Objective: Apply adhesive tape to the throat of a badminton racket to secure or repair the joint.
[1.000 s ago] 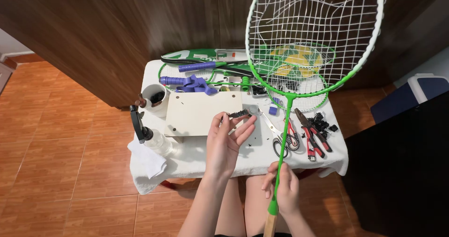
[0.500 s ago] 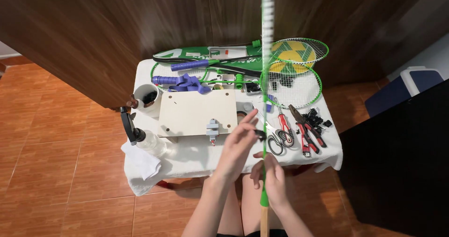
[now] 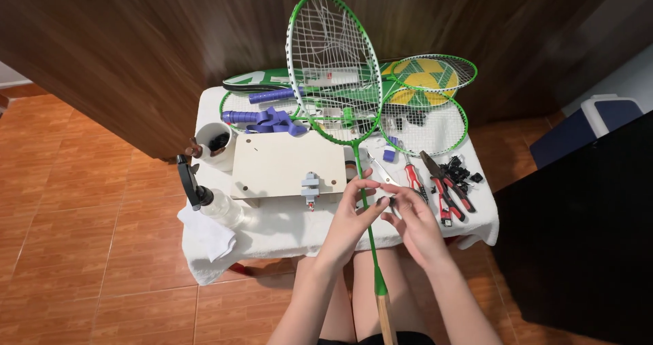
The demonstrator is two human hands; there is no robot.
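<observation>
Where edge-on before, racket [image 3: 333, 69] face-on.

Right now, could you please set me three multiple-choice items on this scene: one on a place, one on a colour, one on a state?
1. Where is the wooden board?
A. on the table's white cloth
B. on the floor
C. on the blue box

2. What colour is the frame of the held racket?
A. red
B. green
C. black

3. How is the racket held?
A. lying flat on the table
B. head up, both hands on its shaft
C. hanging head down

Key: 1 A, the board lies on the cloth. 2 B, the rim is green. 3 B, the left hand and right hand meet at the shaft.
</observation>
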